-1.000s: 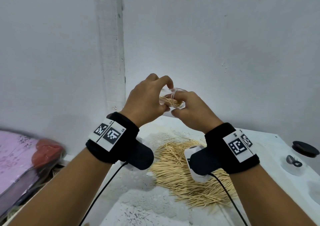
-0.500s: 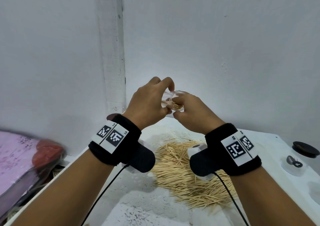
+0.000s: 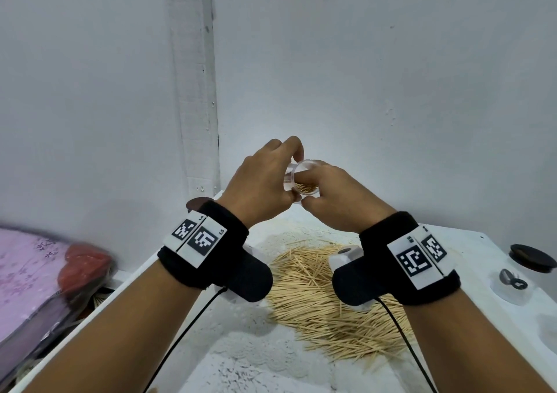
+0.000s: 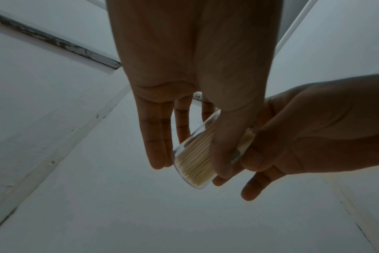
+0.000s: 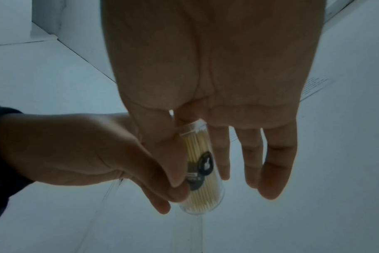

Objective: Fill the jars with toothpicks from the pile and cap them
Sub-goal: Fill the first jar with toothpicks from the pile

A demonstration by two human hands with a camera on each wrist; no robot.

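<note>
A small clear jar (image 3: 302, 172) filled with toothpicks is held up in the air above the table between both hands. My left hand (image 3: 291, 175) grips it from the left, fingers over the far side and thumb beneath. My right hand (image 3: 301, 193) pinches it from the right, forefinger lying across the open mouth. The right wrist view shows the jar (image 5: 202, 171) with a black round label, and the left wrist view shows the jar (image 4: 193, 162) packed with sticks. No cap sits on it. The loose toothpick pile (image 3: 316, 296) lies on the white table (image 3: 241, 347) under my wrists.
A black cap (image 3: 532, 258) and a clear jar (image 3: 512, 284) with a dark piece in it stand at the table's right edge. Another dark cap (image 3: 196, 204) peeks out behind my left wrist. Pink cloth (image 3: 27, 260) and a red bundle (image 3: 84, 266) lie off the left edge.
The jar has tipped so its open mouth faces me more, and my right forefinger has come across the mouth. Both hands stay in about the same place.
</note>
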